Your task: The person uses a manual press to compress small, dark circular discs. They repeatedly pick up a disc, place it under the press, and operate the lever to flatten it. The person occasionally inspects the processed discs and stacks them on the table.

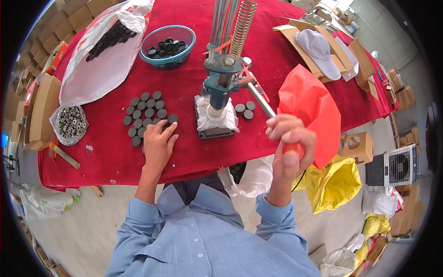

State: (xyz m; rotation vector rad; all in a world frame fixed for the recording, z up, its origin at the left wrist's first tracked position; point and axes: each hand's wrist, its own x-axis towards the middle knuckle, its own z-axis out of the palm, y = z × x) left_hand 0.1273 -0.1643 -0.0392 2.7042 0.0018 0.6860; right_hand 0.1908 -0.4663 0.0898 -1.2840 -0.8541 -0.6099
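Observation:
My left hand rests palm down on the table, fingers spread, over the near right side of a cluster of round black caps. Its fingertips touch or nearly touch the caps there, and some are hidden beneath the hand. My right hand is wrapped around the orange-red grip at the end of a metal lever. That lever belongs to a green hand press with a coiled spring. Whitish plastic wrap covers its base. Beside the press, to its right, lie 3 more black caps.
A red cloth covers the table. At the left are a bag of small metal parts, a white sack with black pieces, and a teal basin. Right of the press sit a red bag and a cap on cardboard.

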